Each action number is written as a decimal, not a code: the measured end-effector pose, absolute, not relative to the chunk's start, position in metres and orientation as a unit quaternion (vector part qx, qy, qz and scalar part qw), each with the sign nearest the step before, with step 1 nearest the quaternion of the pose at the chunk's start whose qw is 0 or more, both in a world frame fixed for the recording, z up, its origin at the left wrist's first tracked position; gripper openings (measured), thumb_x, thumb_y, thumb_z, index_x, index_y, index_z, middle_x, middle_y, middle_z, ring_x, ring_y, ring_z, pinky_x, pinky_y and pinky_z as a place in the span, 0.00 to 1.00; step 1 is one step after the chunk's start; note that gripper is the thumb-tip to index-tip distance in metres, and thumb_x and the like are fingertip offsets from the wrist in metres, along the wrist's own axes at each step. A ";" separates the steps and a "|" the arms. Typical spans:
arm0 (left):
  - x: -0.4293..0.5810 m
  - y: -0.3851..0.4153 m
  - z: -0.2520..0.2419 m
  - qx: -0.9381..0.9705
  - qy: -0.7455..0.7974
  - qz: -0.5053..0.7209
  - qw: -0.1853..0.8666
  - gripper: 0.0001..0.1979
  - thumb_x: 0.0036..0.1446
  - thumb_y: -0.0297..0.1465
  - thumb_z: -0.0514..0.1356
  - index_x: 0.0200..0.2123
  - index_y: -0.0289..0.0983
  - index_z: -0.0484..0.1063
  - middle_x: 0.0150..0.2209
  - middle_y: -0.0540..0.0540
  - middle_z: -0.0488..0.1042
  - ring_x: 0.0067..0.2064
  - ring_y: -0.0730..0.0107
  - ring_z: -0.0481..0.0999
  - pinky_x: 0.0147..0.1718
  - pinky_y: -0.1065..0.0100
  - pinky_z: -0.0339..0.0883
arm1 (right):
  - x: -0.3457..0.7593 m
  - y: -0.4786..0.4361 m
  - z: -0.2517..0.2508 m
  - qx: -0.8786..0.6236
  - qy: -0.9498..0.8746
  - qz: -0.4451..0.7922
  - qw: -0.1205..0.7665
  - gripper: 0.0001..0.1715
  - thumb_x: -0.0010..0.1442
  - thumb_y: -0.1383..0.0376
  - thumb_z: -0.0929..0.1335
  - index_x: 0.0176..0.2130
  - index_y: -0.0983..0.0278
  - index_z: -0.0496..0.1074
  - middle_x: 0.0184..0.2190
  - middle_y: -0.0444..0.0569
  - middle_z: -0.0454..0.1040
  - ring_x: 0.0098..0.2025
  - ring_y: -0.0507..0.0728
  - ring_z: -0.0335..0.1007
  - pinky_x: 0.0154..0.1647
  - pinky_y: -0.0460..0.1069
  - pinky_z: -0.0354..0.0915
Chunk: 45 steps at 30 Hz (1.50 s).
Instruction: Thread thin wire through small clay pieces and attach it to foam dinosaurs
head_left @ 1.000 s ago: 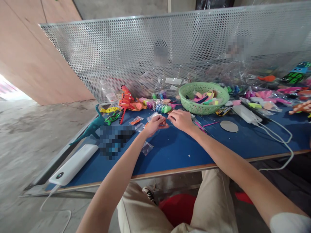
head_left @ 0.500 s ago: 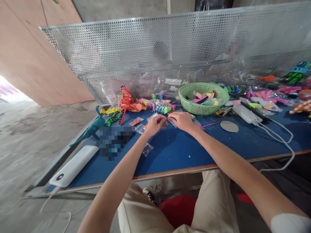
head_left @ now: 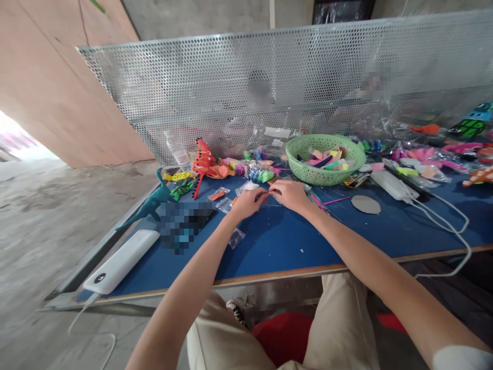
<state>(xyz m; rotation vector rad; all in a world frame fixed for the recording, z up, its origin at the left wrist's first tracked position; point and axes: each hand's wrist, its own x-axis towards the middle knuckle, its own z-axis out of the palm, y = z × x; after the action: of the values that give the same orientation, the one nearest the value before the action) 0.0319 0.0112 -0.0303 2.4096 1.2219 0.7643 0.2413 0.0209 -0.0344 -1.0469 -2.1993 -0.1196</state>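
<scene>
Above the blue tabletop (head_left: 277,241), my left hand (head_left: 249,201) and my right hand (head_left: 288,194) meet with their fingertips pinched close together. Whatever lies between the fingers is too small to make out. Beside my left hand are small clear bags (head_left: 224,205), and a bag with an orange piece (head_left: 219,193) lies just left of them. Another clear bag (head_left: 236,237) rests nearer the front, by my left wrist. Thin pink and pale sticks (head_left: 318,200) lie just right of my right hand.
A green basket (head_left: 327,177) of coloured clay pieces stands behind my right hand. Orange (head_left: 208,164), yellow and green toy animals sit at the left. White power banks (head_left: 123,262) lie on both sides, trailing cables. A perforated metal screen (head_left: 215,77) borders the back.
My hands have come together, the fingertips closing on each other where a gap showed before. The whole view has shifted slightly; the things on the table lie as before.
</scene>
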 end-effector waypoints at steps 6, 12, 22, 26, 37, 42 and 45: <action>0.033 0.004 -0.020 0.870 0.462 0.170 -0.018 0.15 0.70 0.36 0.50 0.51 0.41 0.74 0.37 0.43 0.81 0.37 0.61 0.80 0.31 0.67 0.65 | 0.241 0.019 -0.035 -0.402 -0.845 -0.016 0.353 0.07 0.66 0.60 0.70 0.40 0.59 0.80 0.39 0.47 0.82 0.40 0.58 0.77 0.36 0.49 0.62; 0.035 0.000 -0.017 0.857 0.486 0.150 -0.076 0.17 0.72 0.39 0.48 0.51 0.45 0.74 0.43 0.44 0.81 0.41 0.60 0.80 0.34 0.67 0.64 | 0.245 0.017 -0.033 -0.413 -0.819 0.103 0.384 0.09 0.64 0.58 0.71 0.37 0.59 0.80 0.33 0.47 0.82 0.33 0.57 0.77 0.34 0.49 0.63; 0.036 -0.007 -0.015 0.835 0.474 0.279 -0.005 0.13 0.70 0.35 0.50 0.50 0.44 0.72 0.39 0.49 0.82 0.39 0.62 0.81 0.33 0.68 0.64 | 0.242 0.014 -0.032 -0.328 -0.771 0.291 0.462 0.12 0.66 0.57 0.68 0.43 0.61 0.74 0.35 0.48 0.81 0.36 0.57 0.78 0.38 0.49 0.69; 0.035 -0.008 -0.011 0.831 0.456 0.316 0.046 0.13 0.69 0.33 0.52 0.50 0.44 0.73 0.36 0.50 0.82 0.34 0.65 0.79 0.33 0.69 0.65 | 0.244 0.015 -0.029 -0.335 -0.798 0.200 0.459 0.13 0.66 0.56 0.67 0.41 0.61 0.77 0.39 0.49 0.82 0.34 0.56 0.75 0.36 0.49 0.68; 0.028 -0.003 -0.010 0.822 0.473 0.314 0.040 0.12 0.66 0.39 0.56 0.42 0.42 0.78 0.26 0.50 0.74 0.27 0.69 0.70 0.27 0.70 0.56 | 0.247 0.018 -0.029 -0.322 -0.830 0.166 0.425 0.12 0.65 0.59 0.69 0.44 0.61 0.80 0.38 0.49 0.83 0.34 0.56 0.77 0.37 0.48 0.68; 0.026 -0.001 -0.013 0.849 0.456 0.264 -0.038 0.12 0.65 0.42 0.58 0.44 0.44 0.78 0.38 0.47 0.80 0.36 0.65 0.76 0.29 0.70 0.58 | 0.244 0.019 -0.030 -0.326 -0.842 0.149 0.404 0.12 0.66 0.61 0.68 0.43 0.61 0.81 0.38 0.49 0.83 0.36 0.57 0.79 0.38 0.49 0.68; 0.023 0.000 -0.013 0.855 0.450 0.243 -0.090 0.13 0.68 0.39 0.55 0.47 0.46 0.78 0.43 0.46 0.81 0.37 0.64 0.77 0.29 0.69 0.58 | 0.243 0.021 -0.034 -0.343 -0.830 0.174 0.403 0.11 0.65 0.59 0.69 0.41 0.62 0.81 0.33 0.49 0.83 0.31 0.56 0.78 0.34 0.49 0.68</action>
<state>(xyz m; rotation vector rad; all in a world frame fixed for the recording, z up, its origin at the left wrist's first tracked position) 0.0235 0.0003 -0.0127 2.8502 1.5002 0.8108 0.2427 0.0211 -0.0342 -0.8675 -2.0980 0.4400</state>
